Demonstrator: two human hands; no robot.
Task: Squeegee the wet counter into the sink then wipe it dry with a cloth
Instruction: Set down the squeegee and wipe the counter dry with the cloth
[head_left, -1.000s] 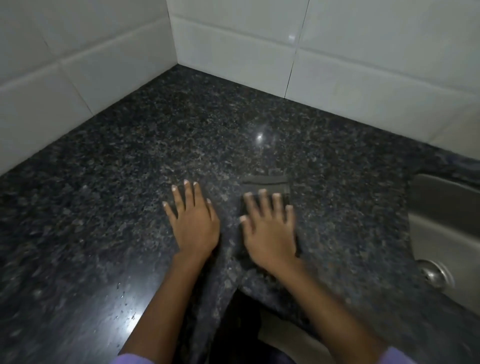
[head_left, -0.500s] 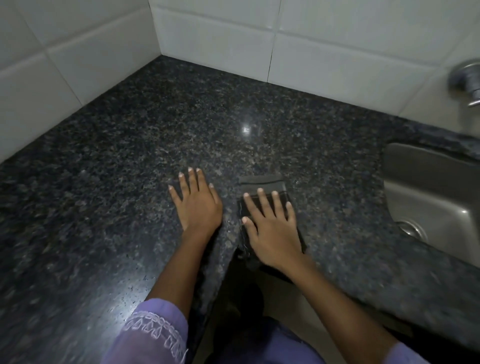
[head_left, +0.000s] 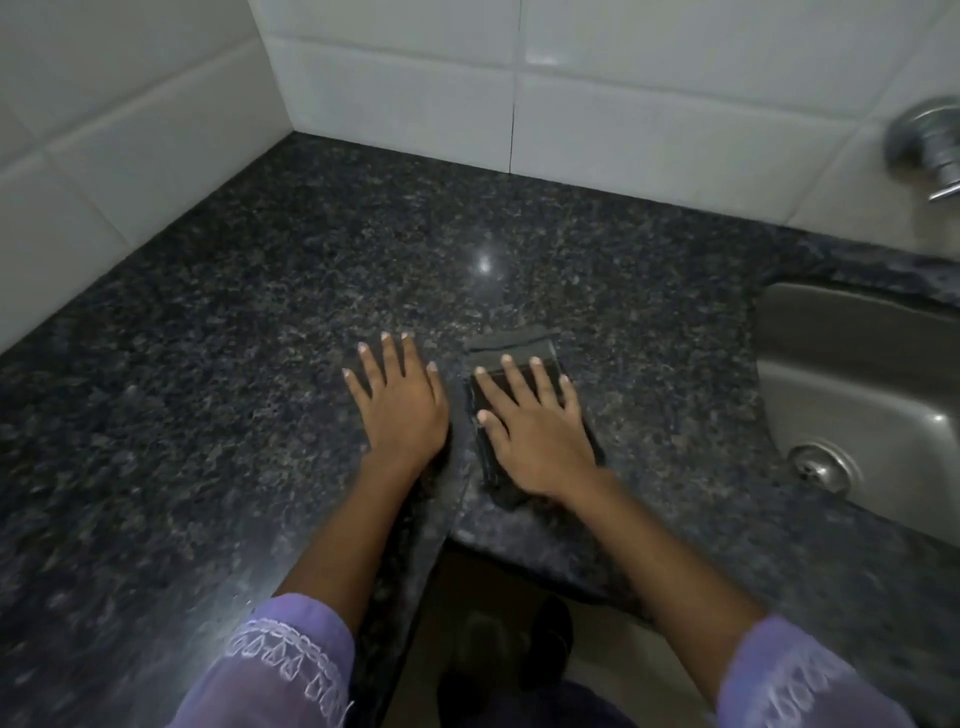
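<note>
Both hands are laid flat near the counter's (head_left: 218, 322) front edge, the right hand (head_left: 537, 441) pressed on a dark folded cloth (head_left: 511, 347), the left hand (head_left: 400, 405) empty with fingers spread. Loads of bare counter is left toward the tiled corner; the sink (head_left: 857, 374) is off to the right.

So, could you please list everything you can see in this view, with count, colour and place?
counter: one, dark speckled stone, L-shaped, filling most of the view
cloth: one, dark grey, folded, flat on the counter near its front edge, under the right hand
sink: one, steel, set into the counter at the right
drain: one, metal, in the sink floor
tap: one, chrome, on the wall above the sink, partly cut off
wall tiles: several, white, behind and to the left of the counter
sleeves: two, lilac with white stitching, bottom of view
left hand: flat on the bare counter, fingers spread
right hand: flat on the cloth, pressing it down
</note>
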